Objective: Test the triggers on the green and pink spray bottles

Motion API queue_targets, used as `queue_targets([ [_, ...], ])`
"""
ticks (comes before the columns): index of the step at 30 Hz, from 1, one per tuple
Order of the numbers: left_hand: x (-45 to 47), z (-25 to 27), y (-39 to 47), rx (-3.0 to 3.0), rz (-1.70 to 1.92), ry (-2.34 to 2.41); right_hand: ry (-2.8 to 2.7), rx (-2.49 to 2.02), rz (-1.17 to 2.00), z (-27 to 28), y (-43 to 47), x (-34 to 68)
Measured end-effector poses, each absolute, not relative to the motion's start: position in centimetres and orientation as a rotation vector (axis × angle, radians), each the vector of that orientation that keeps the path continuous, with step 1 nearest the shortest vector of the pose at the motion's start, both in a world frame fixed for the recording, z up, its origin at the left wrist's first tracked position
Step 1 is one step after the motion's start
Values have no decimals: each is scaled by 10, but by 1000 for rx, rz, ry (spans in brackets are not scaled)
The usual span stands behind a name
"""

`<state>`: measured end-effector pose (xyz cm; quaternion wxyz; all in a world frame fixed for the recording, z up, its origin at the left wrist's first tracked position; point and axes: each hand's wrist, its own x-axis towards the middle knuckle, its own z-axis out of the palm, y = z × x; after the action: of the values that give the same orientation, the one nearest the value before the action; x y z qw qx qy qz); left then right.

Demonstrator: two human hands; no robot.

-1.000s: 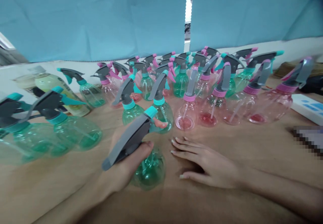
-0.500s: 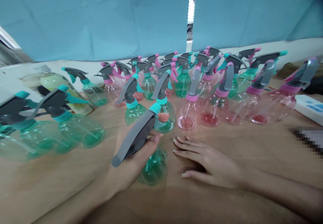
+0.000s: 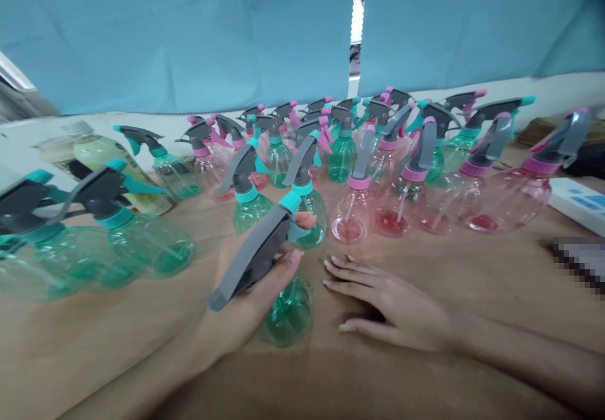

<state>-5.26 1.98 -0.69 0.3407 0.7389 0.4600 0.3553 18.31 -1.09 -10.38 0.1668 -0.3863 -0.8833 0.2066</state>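
Spreading out under everything, my brown table (image 3: 472,281) runs from the blue curtain (image 3: 189,35) at twelve o'clock down to me at six. Across its far half, from ten to two o'clock, stands a crowd of spray bottles (image 3: 368,155), green ones and pink ones mixed, all upright with grey trigger heads. Two larger-looking green bottles (image 3: 151,246) sit at nine o'clock, blurred at the frame's edge. A white box with blue marks (image 3: 579,202) lies at three o'clock, near the table's right edge.

My green spray bottle (image 3: 286,309) stands near the middle of the table, just in front of that crowd. Its round clear-green body rests on the tabletop, with a teal collar and nozzle tip and a long grey trigger head that slants toward seven o'clock. My left hand (image 3: 250,294) grasps it at the neck, thumb over the grey head, forefinger curled round the front by the teal tip.

My right hand (image 3: 387,303) lies flat and released on the table at three o'clock from the bottle, fingers pointing at it, just beside it and not touching.

Bare tabletop opens from four to eight o'clock, toward me; at twelve the nearest bottles stand close behind my own.
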Motion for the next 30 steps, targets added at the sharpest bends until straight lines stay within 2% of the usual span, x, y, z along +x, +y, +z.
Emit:
queue_targets([
  [30, -52, -6, 20, 1942, 939, 1192, -2441, -1041, 590, -106, -11, 183],
])
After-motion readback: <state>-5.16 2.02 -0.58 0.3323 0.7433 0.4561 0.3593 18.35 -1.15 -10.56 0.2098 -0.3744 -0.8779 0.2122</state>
